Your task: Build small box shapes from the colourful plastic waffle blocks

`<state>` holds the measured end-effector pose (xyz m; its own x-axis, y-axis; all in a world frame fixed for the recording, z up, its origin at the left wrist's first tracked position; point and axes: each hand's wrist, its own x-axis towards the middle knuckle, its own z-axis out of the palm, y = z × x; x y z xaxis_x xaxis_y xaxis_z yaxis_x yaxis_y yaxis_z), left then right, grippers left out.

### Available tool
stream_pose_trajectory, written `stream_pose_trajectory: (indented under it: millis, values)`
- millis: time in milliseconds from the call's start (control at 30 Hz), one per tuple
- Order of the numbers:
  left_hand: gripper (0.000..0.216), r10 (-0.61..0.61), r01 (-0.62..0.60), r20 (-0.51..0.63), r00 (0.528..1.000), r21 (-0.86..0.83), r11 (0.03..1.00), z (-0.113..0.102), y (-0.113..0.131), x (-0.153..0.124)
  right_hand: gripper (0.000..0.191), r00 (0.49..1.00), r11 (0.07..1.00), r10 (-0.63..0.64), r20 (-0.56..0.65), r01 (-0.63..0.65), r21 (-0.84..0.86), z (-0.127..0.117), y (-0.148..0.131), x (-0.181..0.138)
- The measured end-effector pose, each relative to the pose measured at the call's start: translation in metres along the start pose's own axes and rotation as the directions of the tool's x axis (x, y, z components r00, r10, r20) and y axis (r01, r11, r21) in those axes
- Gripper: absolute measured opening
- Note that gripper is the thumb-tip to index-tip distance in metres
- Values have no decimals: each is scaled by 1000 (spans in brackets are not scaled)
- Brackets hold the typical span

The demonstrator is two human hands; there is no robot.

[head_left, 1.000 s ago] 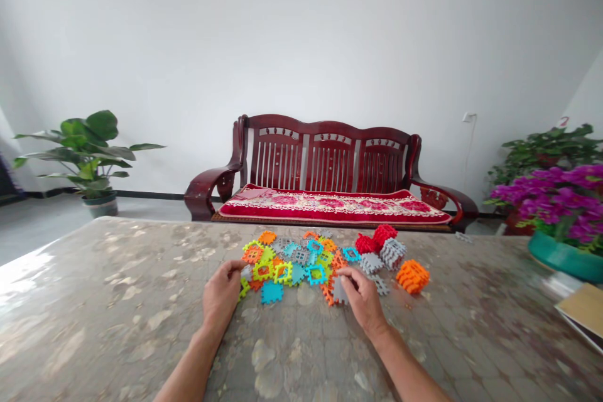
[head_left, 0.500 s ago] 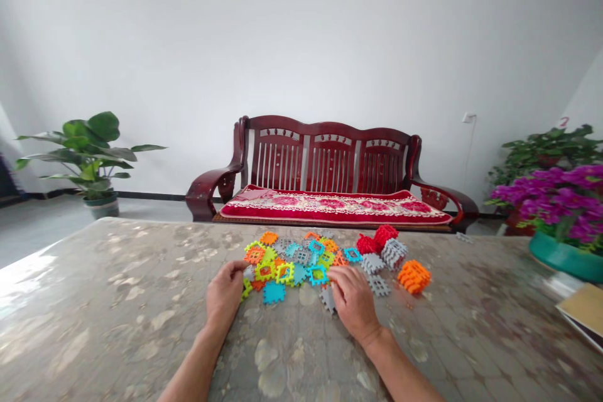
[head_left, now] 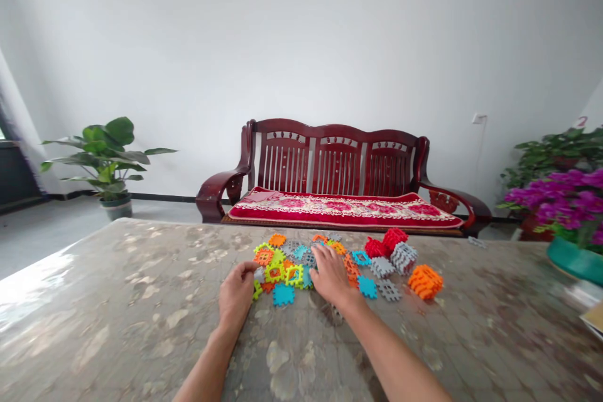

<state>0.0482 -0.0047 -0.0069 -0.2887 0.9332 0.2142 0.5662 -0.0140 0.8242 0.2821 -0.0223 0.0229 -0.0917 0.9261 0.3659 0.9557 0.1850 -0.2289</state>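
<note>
A loose pile of flat, notched plastic interlocking tiles lies on the table, with a green tile [head_left: 294,275], a blue tile [head_left: 283,294] and an orange tile [head_left: 264,256] among them. At the pile's left edge my left hand [head_left: 237,295] rests with fingers curled together, close beside a grey tile [head_left: 259,274]; whatever is in its fingertips is hidden. My right hand [head_left: 332,275] reaches over the middle of the pile, fingers stretched forward and palm down, covering some tiles. Right of its wrist lies another blue tile [head_left: 367,287].
Right of the pile stand stacks of like colour: red tiles [head_left: 394,239], grey tiles [head_left: 404,258] and orange tiles [head_left: 425,282]. The patterned table [head_left: 141,320] has a teal flowerpot [head_left: 572,260] at its right. Behind it is a wooden bench [head_left: 334,157].
My right hand has moved left and farther over the pile, its fingers straightening. A blue tile now shows to its right. My left hand stays beside the pile; the view has shifted slightly.
</note>
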Motion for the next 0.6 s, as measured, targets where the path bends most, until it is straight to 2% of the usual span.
stream_pose_trajectory:
  millis: [167,400,500,600]
  values:
    - [28,2,-2,-7,1000,3,1000,3,-4,1,43,999,999,9,53,-8,-31,12,-3,7]
    - [28,-8,8,-12,1000,6,1000,1,1,-1,29,997,999,-42,-62,42,-4,13,-2,3]
    - [29,-17,17,-9,1000,20,1000,1,1,-1,33,991,995,17,-130,-4,99,4,3,1]
    - [28,-14,14,3,1000,15,1000,3,-3,1,40,980,962,138,-146,-98,253,-3,15,-4]
